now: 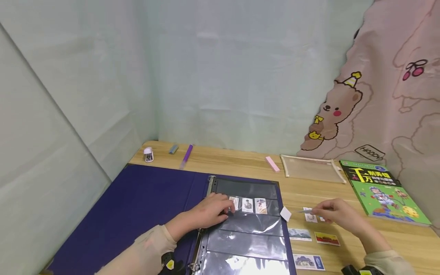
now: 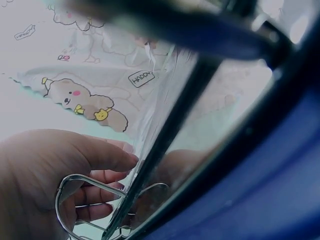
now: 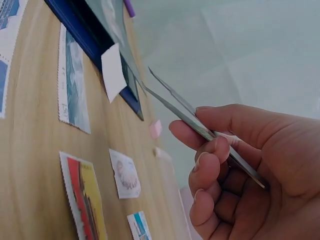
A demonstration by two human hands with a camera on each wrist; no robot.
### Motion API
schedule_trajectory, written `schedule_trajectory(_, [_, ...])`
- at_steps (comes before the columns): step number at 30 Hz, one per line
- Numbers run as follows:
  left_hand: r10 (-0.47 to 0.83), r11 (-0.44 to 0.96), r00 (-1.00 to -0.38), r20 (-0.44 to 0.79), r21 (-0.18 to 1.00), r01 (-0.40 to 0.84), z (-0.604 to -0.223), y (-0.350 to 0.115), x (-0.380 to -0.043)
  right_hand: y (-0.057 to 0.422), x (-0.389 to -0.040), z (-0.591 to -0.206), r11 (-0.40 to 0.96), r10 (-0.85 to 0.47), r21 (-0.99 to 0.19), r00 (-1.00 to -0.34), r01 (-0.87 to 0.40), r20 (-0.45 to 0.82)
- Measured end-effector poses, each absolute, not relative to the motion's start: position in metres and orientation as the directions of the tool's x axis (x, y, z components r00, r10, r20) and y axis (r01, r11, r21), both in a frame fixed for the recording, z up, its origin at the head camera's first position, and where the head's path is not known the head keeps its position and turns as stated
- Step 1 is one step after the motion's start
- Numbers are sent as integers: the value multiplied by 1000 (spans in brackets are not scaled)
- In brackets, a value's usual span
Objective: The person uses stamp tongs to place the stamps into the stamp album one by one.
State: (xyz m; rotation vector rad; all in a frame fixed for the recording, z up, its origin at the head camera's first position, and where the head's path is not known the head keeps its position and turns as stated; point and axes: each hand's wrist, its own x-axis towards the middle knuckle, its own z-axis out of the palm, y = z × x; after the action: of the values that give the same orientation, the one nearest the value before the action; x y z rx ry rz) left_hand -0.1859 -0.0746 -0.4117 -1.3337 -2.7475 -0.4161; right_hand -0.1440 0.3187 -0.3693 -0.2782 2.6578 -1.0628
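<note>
My right hand (image 1: 338, 214) pinches metal tweezers (image 3: 172, 108) between thumb and fingers, over the table right of the album. The tweezer tips stand apart with nothing between them. Near them, a small blank white piece (image 1: 285, 214) overlaps the album's right edge, tilted. On the black pocket page (image 1: 242, 244) of the open blue album, my left hand (image 1: 210, 209) rests with bent fingers at the second row. Three stamps are in that row, including a portrait stamp (image 1: 247, 205); the leftmost is partly hidden by my fingers. Metal rings (image 2: 62, 200) stand close to this hand.
Loose stamps lie right of the album, among them a red-and-yellow stamp (image 1: 327, 238) and a landscape stamp (image 1: 300, 234). Behind are a pink eraser-like bar (image 1: 272, 164), a mesh pouch (image 1: 311, 170), a purple pen (image 1: 187, 153) and a small white-capped item (image 1: 148, 154). A green book (image 1: 385, 194) lies far right.
</note>
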Motion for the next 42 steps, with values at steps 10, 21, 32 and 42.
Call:
schedule_trajectory(10, [763,588,-626,162,228,776,-412,-75,-186,324,-145,-375,623,-379,-779,-897,-65,-228])
schedule_trajectory(21, [758,597,-634,153,231,769,-411,-76,-187,326,-143,-388,530,-414,-848,-878,-19,-240])
schedule_trajectory(32, [763,582,-620,180,224,782,-411,-76,-185,321,-143,-396,492,-422,-870,-882,-31,-207])
schedule_trajectory(42, [761,586,-623,179,222,780,-412,-76,-186,323,-141,-393,589,-345,-797,-933,-129,-104])
